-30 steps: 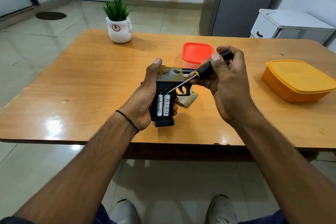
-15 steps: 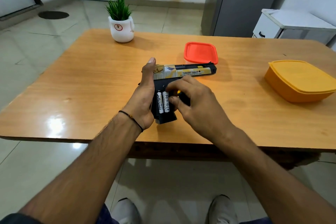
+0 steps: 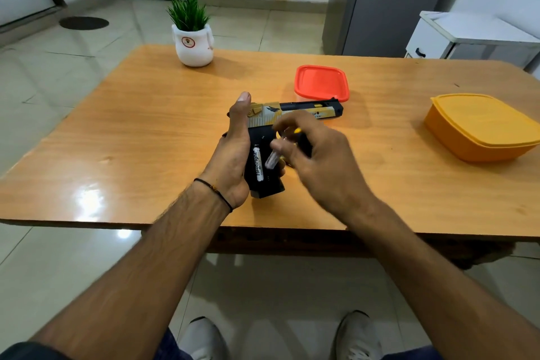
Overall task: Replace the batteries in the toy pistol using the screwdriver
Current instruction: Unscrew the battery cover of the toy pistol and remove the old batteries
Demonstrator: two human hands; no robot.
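Note:
The black and gold toy pistol (image 3: 295,111) lies on its side on the wooden table (image 3: 140,131). My left hand (image 3: 233,155) grips its black handle, thumb up along the rear. The battery bay in the handle is uncovered, and one white battery (image 3: 258,164) sits in its left slot. My right hand (image 3: 324,164), blurred, pinches a second battery (image 3: 271,158), which is tilted with its upper end lifted out of the right slot. A bit of the screwdriver's yellow and black handle (image 3: 298,131) shows under my right fingers; the rest is hidden.
A red lidded container (image 3: 321,82) stands just behind the pistol's barrel. An orange lidded container (image 3: 479,126) sits at the right. A white pot with a green plant (image 3: 193,45) is at the table's far left. A white cabinet (image 3: 467,35) stands beyond the table.
My right hand lowered the screwdriver from the pistol, reached to the battery bay and now lifts the right battery out. My left hand kept its hold.

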